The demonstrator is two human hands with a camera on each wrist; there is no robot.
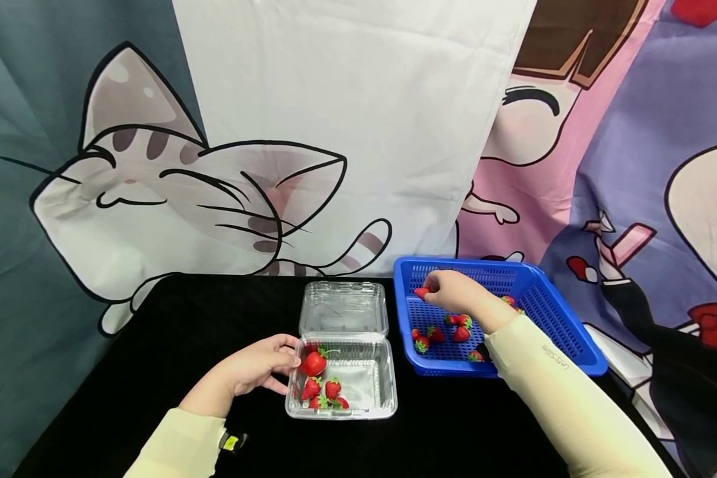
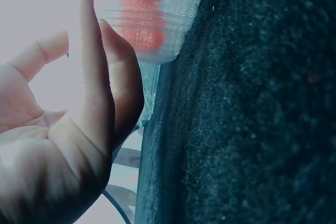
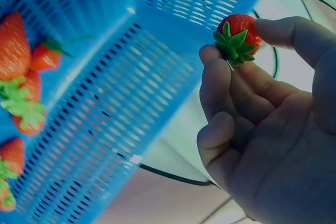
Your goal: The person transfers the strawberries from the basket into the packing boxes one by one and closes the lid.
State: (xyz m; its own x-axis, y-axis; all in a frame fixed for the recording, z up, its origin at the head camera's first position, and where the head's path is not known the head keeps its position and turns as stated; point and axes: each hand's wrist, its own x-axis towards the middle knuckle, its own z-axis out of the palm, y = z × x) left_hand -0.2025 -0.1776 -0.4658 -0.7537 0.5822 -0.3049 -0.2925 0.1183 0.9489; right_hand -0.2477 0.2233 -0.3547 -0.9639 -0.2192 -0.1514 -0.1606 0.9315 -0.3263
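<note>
My right hand (image 1: 454, 292) pinches a strawberry (image 3: 242, 36) between thumb and fingertips, above the far left part of the blue basket (image 1: 502, 262). Its green leaves face the camera in the right wrist view. More strawberries (image 1: 461, 333) lie on the basket floor under the hand. My left hand (image 1: 269, 362) rests its fingers against the left side of a clear plastic clamshell box (image 1: 388, 378). Several strawberries (image 1: 315, 364) sit in the left half of that box, and they show red through its wall in the left wrist view.
The box's lid (image 1: 343, 309) lies folded back, away from me. A black cloth (image 1: 215, 309) covers the table. Behind it hangs a printed curtain (image 1: 346, 99) with a cartoon cat. The basket's raised walls surround the loose strawberries.
</note>
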